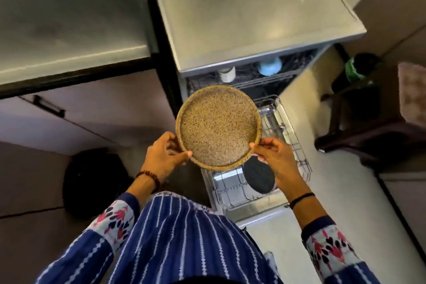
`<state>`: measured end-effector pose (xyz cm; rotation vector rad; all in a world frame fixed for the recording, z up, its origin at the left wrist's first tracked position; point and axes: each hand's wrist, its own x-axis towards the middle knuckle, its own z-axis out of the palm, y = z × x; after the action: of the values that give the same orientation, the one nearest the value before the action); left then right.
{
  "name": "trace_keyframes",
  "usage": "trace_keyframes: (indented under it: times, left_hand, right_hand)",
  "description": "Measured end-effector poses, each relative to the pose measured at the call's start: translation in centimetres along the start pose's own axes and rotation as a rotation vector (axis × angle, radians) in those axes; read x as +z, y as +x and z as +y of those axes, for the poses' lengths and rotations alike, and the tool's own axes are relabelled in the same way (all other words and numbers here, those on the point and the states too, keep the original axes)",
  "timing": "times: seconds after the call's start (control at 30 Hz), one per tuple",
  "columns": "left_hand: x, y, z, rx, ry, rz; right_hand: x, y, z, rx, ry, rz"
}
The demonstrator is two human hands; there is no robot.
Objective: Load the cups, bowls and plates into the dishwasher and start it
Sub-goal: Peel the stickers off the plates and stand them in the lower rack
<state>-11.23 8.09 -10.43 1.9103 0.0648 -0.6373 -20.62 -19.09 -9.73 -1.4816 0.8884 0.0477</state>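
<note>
So, looking straight down here: the person has a round speckled tan plate [219, 127] in both hands, held roughly flat with the eating side up, right above the open dishwasher [253, 18]. The left hand [161, 154] grips the rim at the lower left, thumb lying over the edge and the fingers curled underneath. The right hand [274, 157] pinches the rim at the lower right the same way, thumb on top. The plate isn't in a rack, it's up in the air between the two hands and covers a good part of the machine's opening. Below it the lower rack [290, 143] sits out over the dropped door [260, 212], and there's one dark plate [259, 177] standing on edge in it, just under the right hand. Farther back, in the upper rack [249, 80], you can see a white cup [227, 74] on the left and a light blue cup [269, 66] to its right, both partly tucked under the dishwasher's grey top. I can't tell which way up they sit, too blurry. The left wrist has a brown beaded bracelet [149, 177] and the right wrist a thin black band [302, 199]; the sleeves are blue with white stripes and a pink and black print near the cuffs. Off to the left is a steel counter [69, 18] with a cabinet handle [48, 106] below it, and a black bag [92, 182] sits on the floor near the person's left elbow.
</note>
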Motion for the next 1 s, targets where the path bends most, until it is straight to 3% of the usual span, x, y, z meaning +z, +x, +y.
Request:
trace_keyframes:
  times: [0.5, 1.0]
  left_hand:
    - [19.7, 16.5, -2.1, 0.09, 0.399, -0.402]
    - [40.2, 26.3, -1.8, 0.182, 0.483, -0.604]
  right_hand:
    - [-10.6, 8.1, 12.5, 0.211, 0.18, 0.434]
    - [-19.6, 16.3, 19.7, 0.103, 0.24, 0.75]
